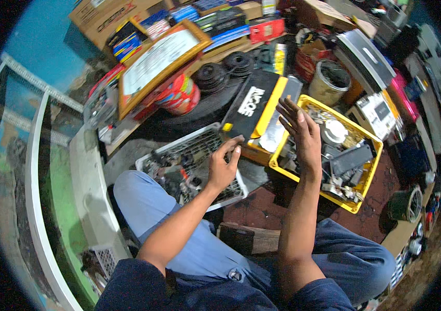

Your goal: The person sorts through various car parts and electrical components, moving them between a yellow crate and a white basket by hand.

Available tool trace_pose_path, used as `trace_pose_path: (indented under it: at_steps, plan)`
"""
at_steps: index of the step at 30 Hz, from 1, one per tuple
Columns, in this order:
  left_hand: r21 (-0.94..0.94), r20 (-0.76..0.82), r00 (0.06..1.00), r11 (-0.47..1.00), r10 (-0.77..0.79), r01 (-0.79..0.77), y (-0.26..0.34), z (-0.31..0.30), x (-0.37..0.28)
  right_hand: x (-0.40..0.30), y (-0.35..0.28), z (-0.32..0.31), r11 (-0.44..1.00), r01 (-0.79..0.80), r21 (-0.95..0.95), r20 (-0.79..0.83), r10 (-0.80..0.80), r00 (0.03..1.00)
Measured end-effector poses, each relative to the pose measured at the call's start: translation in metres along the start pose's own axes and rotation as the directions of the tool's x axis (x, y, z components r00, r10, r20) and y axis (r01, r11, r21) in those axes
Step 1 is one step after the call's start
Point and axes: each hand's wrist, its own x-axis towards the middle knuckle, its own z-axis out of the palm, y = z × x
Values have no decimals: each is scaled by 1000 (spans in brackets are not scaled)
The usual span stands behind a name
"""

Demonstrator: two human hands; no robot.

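Observation:
Both my hands are raised over the area before my crossed legs. My left hand (224, 163) holds nothing, its thumb and fingers bent and apart, above the right side of a white plastic crate (243, 186) with small parts in it. My right hand (304, 136) is upright with its fingers spread and empty, over the left side of a yellow plastic crate (372, 175). That crate holds a dark rectangular part (350, 159), a round white part (334, 132) and other pieces. A black and yellow Ingco box (249, 103) stands just beyond my hands, between the crates.
A wood-framed document (162, 62) leans at the upper left near a red tin (179, 95). Black ribbed rubber pieces (210, 77) lie behind the box. A dirty bucket (329, 81) stands beyond the yellow crate. Cardboard boxes (105, 23) line the back; a white metal frame (36, 167) is at left.

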Motion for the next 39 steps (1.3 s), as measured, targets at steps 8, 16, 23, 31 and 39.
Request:
trace_pose_path:
  at_steps: [8,16,23,31,39]
  plan:
    - [203,-335,892,902,-302,381,-97,-93,-17,-1,75,133,985,-163,-64,302,175,937]
    - [273,-351,804,768,-481,579,-157,-146,-29,-29,188,166,850,-52,-524,394,297,870]
    - [686,-216,850,545,-480,482,-242,-161,-86,-96,255,205,790,-7,-613,531,419,737]
    - [545,-220,676,486,-703,683,-240,-174,-75,-108,285,204,717,25,-697,440,399,804]
    - [412,-224,743,630,-630,658,-217,-191,-76,-104,294,226,751,-7,-660,461,412,786]
